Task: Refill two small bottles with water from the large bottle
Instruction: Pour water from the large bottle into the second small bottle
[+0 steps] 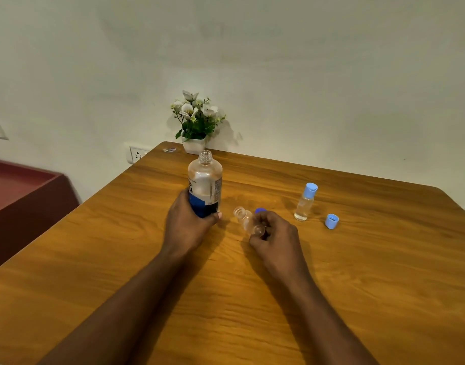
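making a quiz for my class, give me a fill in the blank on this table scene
1. The left hand grips the large clear bottle with the blue label, whose neck has no ____.
2. The right hand holds the small clear ____ bottle.
3. The small capped bottle stands ____.

Missing: cap; uncapped; upright

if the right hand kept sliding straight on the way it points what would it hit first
Probably the dark blue cap lying on the table just beyond the right hand, which holds the small open bottle. Depth is hard to judge from this one view.
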`<action>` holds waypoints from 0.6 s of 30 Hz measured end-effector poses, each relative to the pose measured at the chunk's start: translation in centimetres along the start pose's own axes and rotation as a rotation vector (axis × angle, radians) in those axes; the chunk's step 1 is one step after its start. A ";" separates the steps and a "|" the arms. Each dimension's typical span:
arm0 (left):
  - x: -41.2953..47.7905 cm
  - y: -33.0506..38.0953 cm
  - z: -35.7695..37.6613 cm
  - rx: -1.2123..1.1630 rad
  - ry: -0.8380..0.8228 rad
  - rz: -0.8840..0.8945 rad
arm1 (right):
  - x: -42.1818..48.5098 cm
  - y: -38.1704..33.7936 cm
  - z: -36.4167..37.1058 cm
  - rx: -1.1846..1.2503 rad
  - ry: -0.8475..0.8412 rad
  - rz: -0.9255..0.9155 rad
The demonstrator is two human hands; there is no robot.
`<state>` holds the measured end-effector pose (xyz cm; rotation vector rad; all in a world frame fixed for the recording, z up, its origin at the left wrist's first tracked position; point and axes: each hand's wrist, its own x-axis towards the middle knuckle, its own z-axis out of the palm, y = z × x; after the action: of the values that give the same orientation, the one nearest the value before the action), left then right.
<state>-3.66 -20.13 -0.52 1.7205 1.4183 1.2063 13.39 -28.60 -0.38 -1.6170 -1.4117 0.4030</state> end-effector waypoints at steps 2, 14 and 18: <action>0.1 -0.1 0.0 0.008 -0.004 0.003 | 0.0 0.1 0.1 0.006 -0.012 -0.008; 0.9 -0.2 -1.5 0.173 0.048 0.170 | 0.0 -0.2 -0.8 0.122 0.011 -0.006; 1.2 -0.3 -2.1 0.259 0.071 0.259 | -0.3 -0.6 -0.8 0.098 0.014 -0.034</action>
<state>-5.72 -19.13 0.38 2.1116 1.4805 1.2729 13.55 -29.24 0.44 -1.5125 -1.3852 0.4336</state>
